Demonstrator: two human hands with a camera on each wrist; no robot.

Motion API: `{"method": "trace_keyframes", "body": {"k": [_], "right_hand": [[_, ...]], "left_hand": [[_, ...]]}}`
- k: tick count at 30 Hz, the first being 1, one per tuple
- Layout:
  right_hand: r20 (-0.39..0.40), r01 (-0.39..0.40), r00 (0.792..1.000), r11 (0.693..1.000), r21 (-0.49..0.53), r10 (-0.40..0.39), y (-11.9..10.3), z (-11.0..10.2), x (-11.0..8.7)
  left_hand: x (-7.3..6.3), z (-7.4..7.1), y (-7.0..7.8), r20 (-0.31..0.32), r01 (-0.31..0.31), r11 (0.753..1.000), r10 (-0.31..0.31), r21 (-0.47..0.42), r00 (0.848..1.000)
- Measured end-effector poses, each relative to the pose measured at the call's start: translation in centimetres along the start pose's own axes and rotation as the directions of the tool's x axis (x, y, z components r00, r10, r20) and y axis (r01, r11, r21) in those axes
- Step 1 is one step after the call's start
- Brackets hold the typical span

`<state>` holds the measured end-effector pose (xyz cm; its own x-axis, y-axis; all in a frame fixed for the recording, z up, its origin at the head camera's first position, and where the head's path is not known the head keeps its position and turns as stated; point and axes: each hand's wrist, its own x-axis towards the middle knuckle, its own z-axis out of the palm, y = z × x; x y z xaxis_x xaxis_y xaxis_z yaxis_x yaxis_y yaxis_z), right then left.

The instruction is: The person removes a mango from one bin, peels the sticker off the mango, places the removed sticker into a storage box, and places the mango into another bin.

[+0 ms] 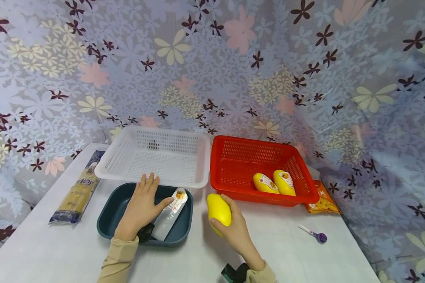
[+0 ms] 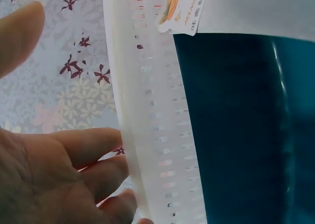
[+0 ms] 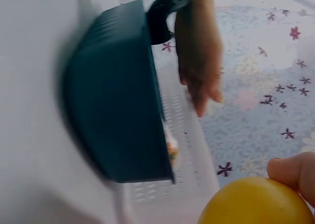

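Note:
My right hand [image 1: 235, 228] grips a yellow mango [image 1: 219, 212] above the white table, to the right of the dark teal basin [image 1: 104, 232]. The mango also shows at the bottom of the right wrist view. My left hand [image 1: 139, 206] is spread over that basin, its fingers extended toward the near rim of the white basket [image 1: 194, 182]; whether they touch it I cannot tell. Inside the basin lies a long whitish package [image 1: 167, 222] with a mango label, partly covered by the left thumb. Two labelled yellow mangoes [image 1: 265, 183] sit in the red basket [image 1: 233, 188].
A long yellow packet [image 1: 78, 192] with blue ends lies at the left. At the right, an orange snack bag [image 1: 324, 200] is partly behind the red basket, with a purple lollipop [image 1: 320, 237] in front. Flowered cloth [image 1: 212, 78] rises behind the table.

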<state>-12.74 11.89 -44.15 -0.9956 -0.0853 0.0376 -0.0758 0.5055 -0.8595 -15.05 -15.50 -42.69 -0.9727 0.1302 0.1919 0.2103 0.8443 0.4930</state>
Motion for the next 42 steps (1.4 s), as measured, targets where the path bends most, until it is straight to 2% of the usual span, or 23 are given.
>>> {"method": "trace_keyframes", "body": {"k": [4,9,14,22,30,36,42], "right_hand": [[-0.001,0.039,0.999,0.998,0.048,-0.039,-1.0,-0.4,0.7],[-0.004,0.085,0.996,0.992,0.097,-0.085,-2.4,-0.6,2.5],[0.004,0.064,0.998,0.991,0.12,-0.065,-4.1,-0.5,4.9],[0.065,0.046,0.996,0.979,0.198,-0.06,-6.3,0.4,8.3],[0.107,-0.006,0.994,0.962,0.275,-0.024,-8.0,2.9,12.2],[0.133,-0.088,0.99,0.94,0.33,0.046,-7.7,5.4,15.1],[0.168,-0.152,0.981,0.921,0.358,0.096,-7.5,7.2,16.7]], "left_hand": [[0.1,0.0,-0.1,-0.004,-0.009,1.0,0.009,0.002,1.0],[0.0,0.0,-0.1,0.009,-0.007,1.0,0.008,-0.023,1.0],[0.0,0.0,0.0,0.018,-0.001,0.999,0.002,-0.039,1.0],[0.0,0.0,0.0,0.011,-0.001,1.0,0.001,-0.031,1.0],[0.0,0.0,-0.1,0.01,0.005,1.0,-0.005,-0.016,1.0],[-0.1,0.1,-0.1,0.002,0.0,1.0,0.0,-0.003,1.0],[-0.1,0.1,-0.3,-0.007,-0.005,1.0,0.005,0.002,1.0]]}}
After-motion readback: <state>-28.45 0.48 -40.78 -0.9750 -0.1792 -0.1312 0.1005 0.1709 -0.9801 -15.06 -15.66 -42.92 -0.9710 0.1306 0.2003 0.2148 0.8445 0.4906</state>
